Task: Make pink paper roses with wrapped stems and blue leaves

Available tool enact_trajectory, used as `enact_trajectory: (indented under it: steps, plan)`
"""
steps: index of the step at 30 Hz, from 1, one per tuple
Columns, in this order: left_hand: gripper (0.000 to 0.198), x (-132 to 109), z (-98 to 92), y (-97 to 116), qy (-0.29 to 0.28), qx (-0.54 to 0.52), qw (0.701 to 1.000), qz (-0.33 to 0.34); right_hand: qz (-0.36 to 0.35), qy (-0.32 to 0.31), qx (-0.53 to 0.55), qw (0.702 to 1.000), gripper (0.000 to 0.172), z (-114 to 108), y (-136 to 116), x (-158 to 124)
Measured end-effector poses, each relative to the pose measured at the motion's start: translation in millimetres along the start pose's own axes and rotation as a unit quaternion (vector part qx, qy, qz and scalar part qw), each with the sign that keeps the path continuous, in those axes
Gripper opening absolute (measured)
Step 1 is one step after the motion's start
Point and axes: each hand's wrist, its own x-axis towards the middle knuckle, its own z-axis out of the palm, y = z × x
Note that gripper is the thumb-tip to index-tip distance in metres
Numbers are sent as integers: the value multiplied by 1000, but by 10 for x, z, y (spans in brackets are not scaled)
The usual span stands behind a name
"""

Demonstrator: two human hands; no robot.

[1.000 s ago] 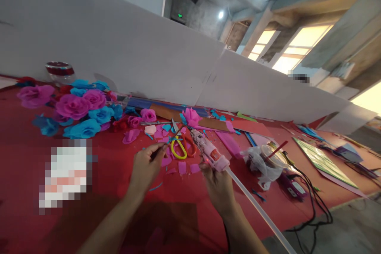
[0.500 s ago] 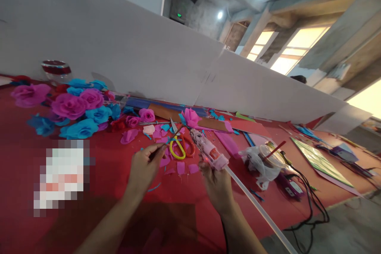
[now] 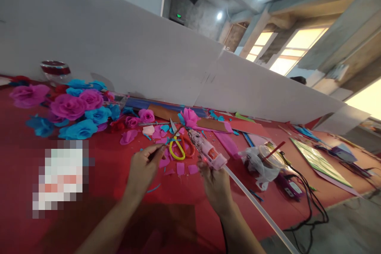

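Observation:
Between the thumb and fingers of my left hand (image 3: 145, 166) is the thin stem of a pink paper flower (image 3: 190, 117). The flower has a bit of blue at its left side and is tilted up, away from me. My right hand (image 3: 214, 180) is wrapped round a glue gun (image 3: 210, 151), whose dirty nozzle end is just below the flower. Whether the nozzle touches it, I cannot tell. A long clear glue stick (image 3: 258, 206) sticks out of the gun's back. Scissors (image 3: 177, 150) with yellow and orange handles lie between my hands, among pink and blue paper scraps (image 3: 180, 168).
Pink, blue and red paper flowers (image 3: 70, 106) are heaped at the left on the red table (image 3: 107, 174), near a clear jar (image 3: 55, 69). A plastic bag (image 3: 262, 170), cables and a purple device (image 3: 290, 187) lie right. Behind stands a grey partition (image 3: 143, 51).
The glue gun and my right hand have shifted very slightly left. My left hand has barely moved and still grips the stem.

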Motion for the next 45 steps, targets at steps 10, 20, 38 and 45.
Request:
enact_trajectory:
  steps: [10,20,38,45]
  plan:
    - [29,17,-6,-16,12,-77,997,-11,-5,-7,10,1000,34,-39,18,-95]
    - [29,14,23,-1,-32,-186,982,-23,27,-54,247,967,43,-206,-4,-280]
    - [26,12,62,26,-88,-310,944,-75,-5,1,118,993,39,-92,-153,-118]
    - [25,10,62,36,-94,-331,931,-118,-8,28,117,993,41,69,-130,5]
